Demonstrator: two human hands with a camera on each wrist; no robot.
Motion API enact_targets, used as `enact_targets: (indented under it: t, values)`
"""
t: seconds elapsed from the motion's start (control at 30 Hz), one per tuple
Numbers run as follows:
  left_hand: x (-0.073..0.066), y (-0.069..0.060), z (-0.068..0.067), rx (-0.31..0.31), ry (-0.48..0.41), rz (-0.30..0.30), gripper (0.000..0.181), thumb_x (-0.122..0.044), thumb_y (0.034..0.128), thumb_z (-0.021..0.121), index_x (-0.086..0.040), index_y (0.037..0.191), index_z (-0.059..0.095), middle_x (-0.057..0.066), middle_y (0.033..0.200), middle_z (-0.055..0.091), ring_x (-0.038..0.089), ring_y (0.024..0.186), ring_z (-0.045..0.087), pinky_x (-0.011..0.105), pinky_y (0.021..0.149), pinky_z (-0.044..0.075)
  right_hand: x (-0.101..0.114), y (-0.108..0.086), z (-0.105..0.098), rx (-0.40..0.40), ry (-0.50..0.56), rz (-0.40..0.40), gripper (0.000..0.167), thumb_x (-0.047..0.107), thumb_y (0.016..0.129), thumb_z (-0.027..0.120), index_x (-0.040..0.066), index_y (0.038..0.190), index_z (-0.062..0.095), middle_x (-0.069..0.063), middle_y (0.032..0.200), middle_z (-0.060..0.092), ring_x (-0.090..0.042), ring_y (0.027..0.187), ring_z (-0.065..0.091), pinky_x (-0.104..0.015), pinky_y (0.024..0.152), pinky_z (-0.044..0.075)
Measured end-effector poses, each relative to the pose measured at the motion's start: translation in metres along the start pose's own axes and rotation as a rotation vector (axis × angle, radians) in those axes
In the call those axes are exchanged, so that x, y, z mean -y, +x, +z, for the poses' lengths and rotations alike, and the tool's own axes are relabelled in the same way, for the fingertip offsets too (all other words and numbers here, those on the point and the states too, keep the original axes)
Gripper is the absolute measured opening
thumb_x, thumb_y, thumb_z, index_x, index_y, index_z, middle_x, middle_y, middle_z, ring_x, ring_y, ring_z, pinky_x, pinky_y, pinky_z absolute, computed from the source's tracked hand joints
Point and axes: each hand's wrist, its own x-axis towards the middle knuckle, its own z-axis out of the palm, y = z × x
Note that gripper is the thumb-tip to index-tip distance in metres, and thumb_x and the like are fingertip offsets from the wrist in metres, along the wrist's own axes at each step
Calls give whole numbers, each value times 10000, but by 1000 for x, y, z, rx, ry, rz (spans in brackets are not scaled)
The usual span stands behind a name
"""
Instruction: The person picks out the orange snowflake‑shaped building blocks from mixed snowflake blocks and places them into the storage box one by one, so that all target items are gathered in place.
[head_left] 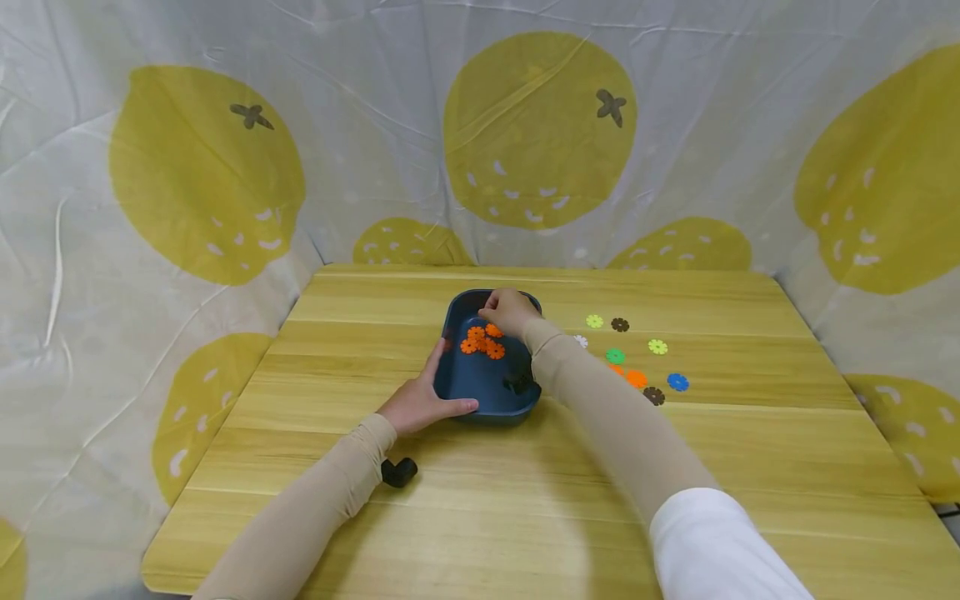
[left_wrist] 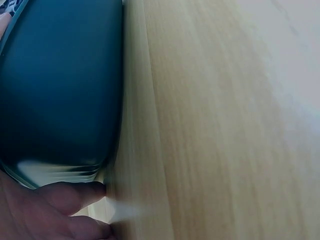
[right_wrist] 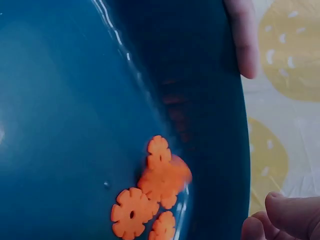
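Backdrop: pale cloth (head_left: 375, 142) printed with large yellow lemons, behind and to both sides. In front of it: wood-grain surface (head_left: 765, 467) with rounded corners. Extending over the surface from the near side: beige sleeves (head_left: 307, 508) on both forearms, plus a white sleeve (head_left: 720, 542) higher on the right arm. Mid-surface: deep blue tray (head_left: 483, 392), rectangular with rounded corners, long axis pointing away from the near edge. Arrangement of hands: left hand (head_left: 418, 402) at the near left corner of the tray, thumb spread from fingers, thumb along the near rim, index finger against the left side; right hand (head_left: 512, 312) over the far end, fingers curled in, thumb close to fingertips, nothing visibly held. Beside the left wrist, partly hidden: black fitting (head_left: 401, 473). On the tray floor, below the right fingertips: orange discs (head_left: 468, 345), notched, some overlapping. Scattered on the surface right of the tray: yellow-green discs (head_left: 657, 347), dark brown discs (head_left: 620, 324), blue disc (head_left: 678, 382), green disc (head_left: 615, 356), white disc (head_left: 581, 341), further orange pieces (head_left: 636, 380) near the right sleeve.
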Motion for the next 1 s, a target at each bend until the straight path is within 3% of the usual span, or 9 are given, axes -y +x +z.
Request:
enact_targets:
  t: [0.27,0.5,0.6,0.73,0.87,1.0]
  values:
    - [-1,0,0,0,2,-8,1252,-681,757,778,-383,1625,-74,130,1669,292,437,1320,557,578,1109,432,-2,-4,-1,-12,-20,9,220,267,1030,613,54,1031,668,-54,898,600,-194,785,554,-284,715,462]
    - [-2,0,0,10,-6,-8,1254,-677,763,777,-380,1624,-86,15,1713,187,439,1378,504,595,1139,397,-3,-8,-5,-2,-7,-5,243,274,1027,619,40,1040,681,-52,887,584,-201,779,536,-288,697,446]
    - [-2,-1,0,9,-9,-14,1243,-654,775,781,-379,1624,-84,52,1706,207,447,1379,500,603,1140,392,-5,-10,-9,-7,-8,-9,251,297,1023,623,54,1030,682,-51,906,585,-208,805,532,-290,707,437]
    - [-2,0,0,5,-10,-25,1234,-633,785,784,-380,1624,-85,110,1689,245,448,1364,514,604,1128,403,-9,-14,-19,-17,25,-15,238,310,1018,627,77,998,669,-51,940,590,-217,825,522,-305,720,428]
    - [-2,1,0,7,-13,-28,1236,-626,786,787,-381,1622,-90,54,1706,208,441,1383,497,610,1135,394,-16,-22,-34,-12,82,-27,249,305,1028,612,62,995,654,-82,979,591,-237,828,502,-338,720,420]
    - [-2,1,1,6,-12,-22,1241,-624,782,793,-379,1624,-85,6,1715,179,439,1385,493,614,1134,394,-30,-31,-52,-22,90,-27,255,314,1035,598,62,1031,639,-119,1124,619,-264,906,530,-372,752,431]
